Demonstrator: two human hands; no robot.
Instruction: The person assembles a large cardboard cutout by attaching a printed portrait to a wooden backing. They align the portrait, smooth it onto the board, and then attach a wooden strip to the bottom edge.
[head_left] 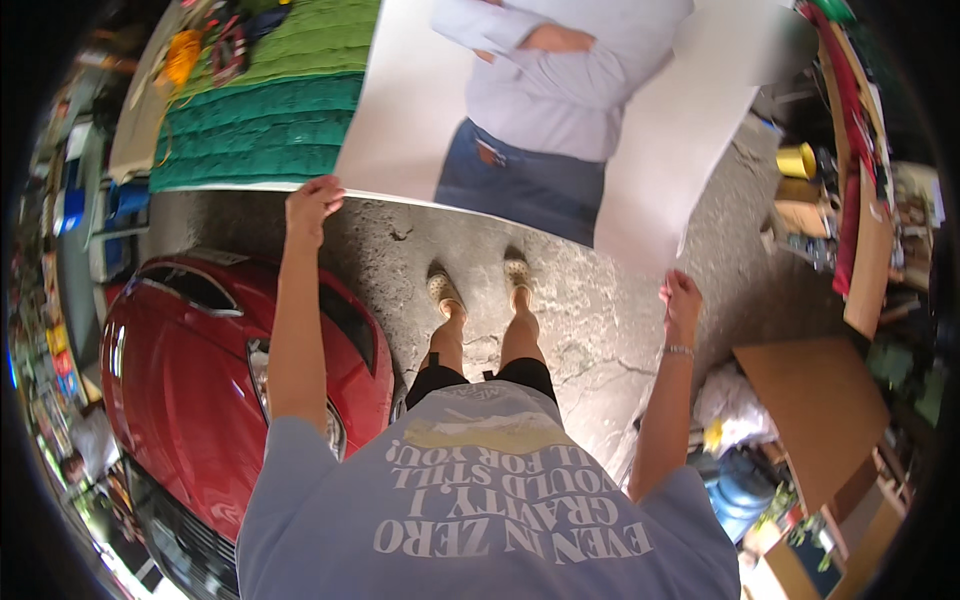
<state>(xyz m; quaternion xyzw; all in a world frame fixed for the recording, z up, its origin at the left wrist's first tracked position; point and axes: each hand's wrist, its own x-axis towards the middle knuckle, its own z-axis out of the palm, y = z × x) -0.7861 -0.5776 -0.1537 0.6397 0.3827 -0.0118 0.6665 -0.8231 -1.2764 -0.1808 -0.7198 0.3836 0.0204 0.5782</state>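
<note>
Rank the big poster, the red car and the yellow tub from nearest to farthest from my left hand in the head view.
1. Big poster: gripped by the left hand at its lower corner.
2. Red car: below, on the left.
3. Yellow tub: far right.

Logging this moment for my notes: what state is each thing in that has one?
Poster: unrolled, held up flat by its lower corners.
Left hand: shut on the poster's corner.
Right hand: shut on the other corner.
Red car: parked beside the person, bonnet closed.
Green blanket: spread out.
</note>
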